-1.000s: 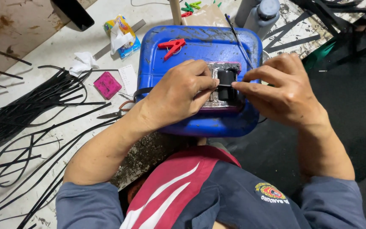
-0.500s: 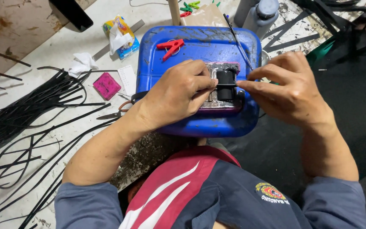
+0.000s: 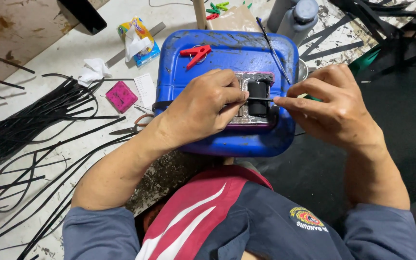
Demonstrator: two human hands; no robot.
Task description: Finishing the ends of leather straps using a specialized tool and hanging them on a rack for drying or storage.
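Stretching across the middle of my view is a thin black strip (image 3: 261, 98), pulled taut between both hands over a small black cylindrical part (image 3: 257, 96) that sits on a foil-covered block (image 3: 246, 115) on top of a blue plastic jerrycan (image 3: 227, 62). My left hand (image 3: 203, 108) has its thumb and forefinger pinched shut on one end of the strip, its heel resting on the can; my right hand (image 3: 331, 113) pinches the other end between closed fingertips, just off the can's right edge. A red clothes peg (image 3: 196, 53) lies on the can's upper face, and a thin dark rod (image 3: 271, 48) slants across its far right corner. Left of the can, on the pale worktable (image 3: 49, 58), I see scissors (image 3: 131, 126), a pink square pad (image 3: 120, 96), a crumpled tissue (image 3: 92, 71) and a colourful packet (image 3: 138, 41). Farther left, a bundle of long black strips (image 3: 30, 120) fans over the table.
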